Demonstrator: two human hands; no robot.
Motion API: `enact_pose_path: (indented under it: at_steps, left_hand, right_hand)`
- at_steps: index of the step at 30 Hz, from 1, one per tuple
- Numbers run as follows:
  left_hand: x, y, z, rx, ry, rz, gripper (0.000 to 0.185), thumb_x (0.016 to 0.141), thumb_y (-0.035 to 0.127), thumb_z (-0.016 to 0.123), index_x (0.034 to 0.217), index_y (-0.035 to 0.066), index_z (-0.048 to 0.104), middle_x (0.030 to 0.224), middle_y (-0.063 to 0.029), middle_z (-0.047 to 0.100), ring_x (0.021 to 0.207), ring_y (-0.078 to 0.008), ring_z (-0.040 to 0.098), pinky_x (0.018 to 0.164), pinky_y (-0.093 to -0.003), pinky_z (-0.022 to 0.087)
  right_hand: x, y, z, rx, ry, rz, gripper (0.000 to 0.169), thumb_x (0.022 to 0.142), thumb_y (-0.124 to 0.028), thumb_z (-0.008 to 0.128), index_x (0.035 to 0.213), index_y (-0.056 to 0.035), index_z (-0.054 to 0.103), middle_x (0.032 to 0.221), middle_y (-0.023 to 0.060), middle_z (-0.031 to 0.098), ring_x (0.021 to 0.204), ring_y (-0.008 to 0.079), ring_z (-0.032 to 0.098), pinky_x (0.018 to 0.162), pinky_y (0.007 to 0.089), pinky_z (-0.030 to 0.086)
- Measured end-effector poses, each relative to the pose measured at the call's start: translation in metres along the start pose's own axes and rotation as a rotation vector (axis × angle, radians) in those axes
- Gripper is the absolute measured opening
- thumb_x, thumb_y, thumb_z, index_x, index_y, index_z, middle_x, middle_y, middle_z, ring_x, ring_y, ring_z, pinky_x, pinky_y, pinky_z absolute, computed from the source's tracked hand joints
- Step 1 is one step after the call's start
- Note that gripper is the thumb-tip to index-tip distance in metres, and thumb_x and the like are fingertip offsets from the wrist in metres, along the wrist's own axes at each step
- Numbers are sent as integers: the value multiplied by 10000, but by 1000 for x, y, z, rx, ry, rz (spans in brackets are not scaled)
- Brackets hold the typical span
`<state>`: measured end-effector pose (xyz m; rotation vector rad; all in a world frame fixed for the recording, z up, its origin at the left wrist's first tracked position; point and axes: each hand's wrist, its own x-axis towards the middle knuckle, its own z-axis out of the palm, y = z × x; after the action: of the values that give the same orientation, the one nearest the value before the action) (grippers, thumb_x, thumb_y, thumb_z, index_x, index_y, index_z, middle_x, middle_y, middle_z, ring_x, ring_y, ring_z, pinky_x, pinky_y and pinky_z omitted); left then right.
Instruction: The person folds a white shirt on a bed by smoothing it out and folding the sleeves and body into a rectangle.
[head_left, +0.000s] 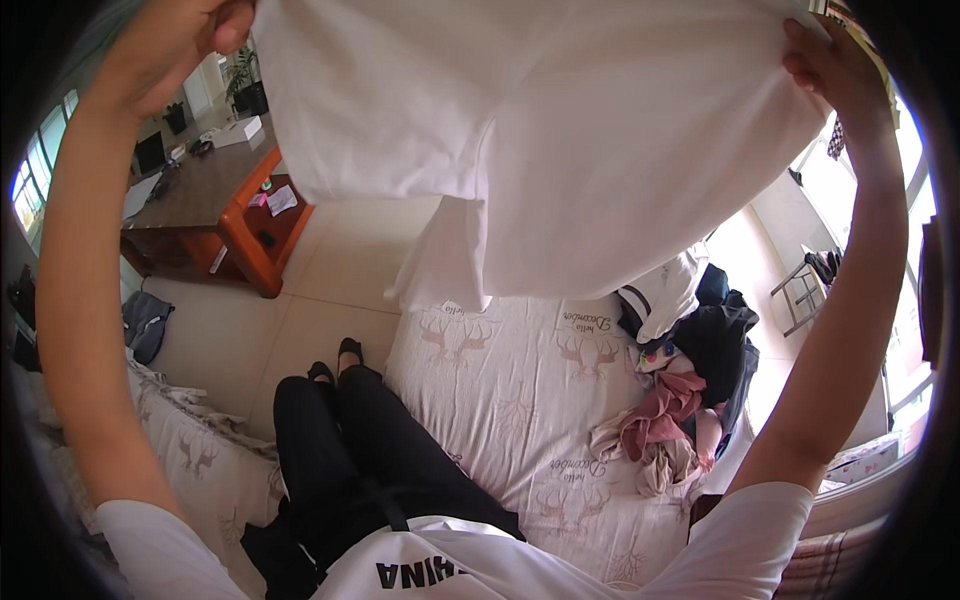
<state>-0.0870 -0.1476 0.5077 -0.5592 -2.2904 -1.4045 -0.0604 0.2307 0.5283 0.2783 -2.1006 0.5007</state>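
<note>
A large piece of white cloth (570, 150), perhaps a garment, hangs spread out between my raised hands at the top of the head view. My left hand (202, 52) is at the upper left, its fingers curled at the cloth's edge and partly cut off by the picture's rim. At the upper right my right hand (817, 64) pinches the other side of the cloth. The cloth's lower edge drapes down over the far end of a cover printed with deer heads (510, 397).
A heap of dark, white and pink clothes (675, 375) lies on the cover's right side. A wooden table (217, 195) with a white box (238, 131) and potted plants (247, 86) stands at the upper left. A grey bag (148, 326) rests on the tiled floor; a metal stool (799, 300) stands far right.
</note>
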Motion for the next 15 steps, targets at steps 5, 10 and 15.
enact_pose_path:
  at_steps: [5,10,15]
  left_hand:
    - [21,-9,14,-25,118,-25,155,935,107,439,998,-27,487,741,-49,582,496,-80,536,472,-189,444]
    - [77,-101,23,98,-102,36,174,946,214,448,1035,92,533,737,35,552,613,-40,524,612,-202,458]
    - [128,-205,91,62,0,-263,142,896,95,436,953,10,534,854,-97,633,702,-188,685,575,-300,525]
  right_hand:
    - [34,55,-21,-57,-45,68,445,811,-449,657,1067,-86,624,695,-40,566,682,32,528,685,199,430]
    - [48,89,60,0,-195,148,345,824,-319,643,985,-15,621,693,31,613,587,82,572,554,203,468]
    - [40,109,177,276,-153,386,211,789,-96,641,935,56,620,662,116,631,531,138,609,507,248,507]
